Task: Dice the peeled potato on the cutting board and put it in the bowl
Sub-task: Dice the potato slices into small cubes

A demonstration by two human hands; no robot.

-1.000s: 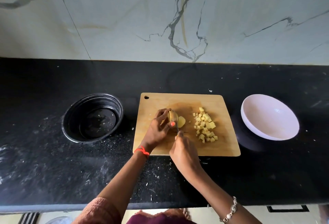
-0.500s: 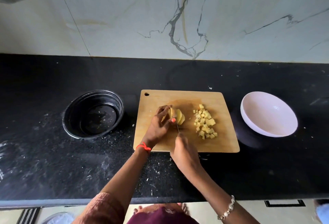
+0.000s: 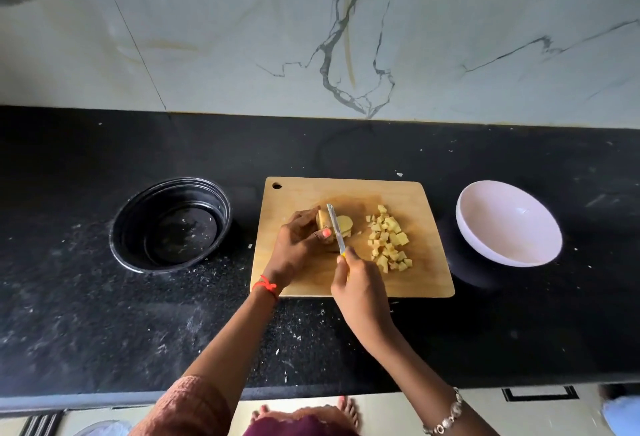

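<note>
While a black bowl [image 3: 171, 226] sat left of the cutting board [image 3: 346, 189], L hand [image 3: 296, 248] had its grip curled on the potato [image 3: 344, 224] mid-board. R hand [image 3: 360, 286], grip clenched on the knife [image 3: 335, 227], laid the blade across it. Imo fingertips needed tucking, slices even. Dice [image 3: 389, 240] lay board-right, white bowl [image 3: 485, 214] beyond.
</note>
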